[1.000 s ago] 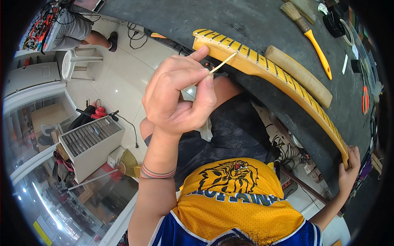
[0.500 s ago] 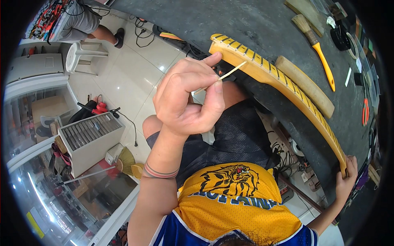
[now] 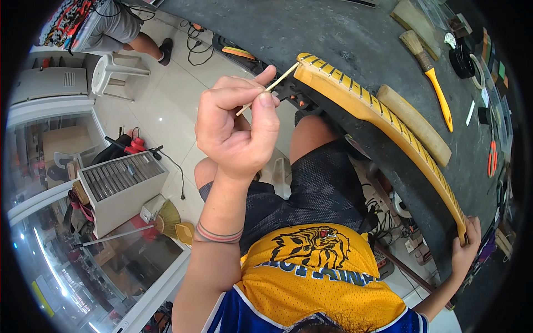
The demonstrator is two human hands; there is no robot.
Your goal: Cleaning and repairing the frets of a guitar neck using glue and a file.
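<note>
A fretted guitar neck (image 3: 383,116) of yellowish wood lies along the dark workbench's near edge, its dark frets facing up. Between thumb and fingers, my left hand (image 3: 239,122) pinches a thin pale wooden stick (image 3: 277,82). The stick's upper tip is at the neck's far left end; whether it touches the wood I cannot tell. At the lower right, the fingers of my right hand (image 3: 469,238) close around the neck's other end. Just behind the neck rests a long, rounded wooden block (image 3: 413,125).
On the workbench (image 3: 266,30) lie a yellow-handled brush (image 3: 436,89), orange-handled scissors (image 3: 492,158) and a black roll of tape (image 3: 461,58). Left of the bench are a white stool (image 3: 114,72), cables (image 3: 197,47) on the tiled floor and another person's leg (image 3: 147,47).
My left hand has moved left with the stick, whose tip went from the neck's side to its far end. The neck sits slightly farther right in view. My right hand keeps its hold.
</note>
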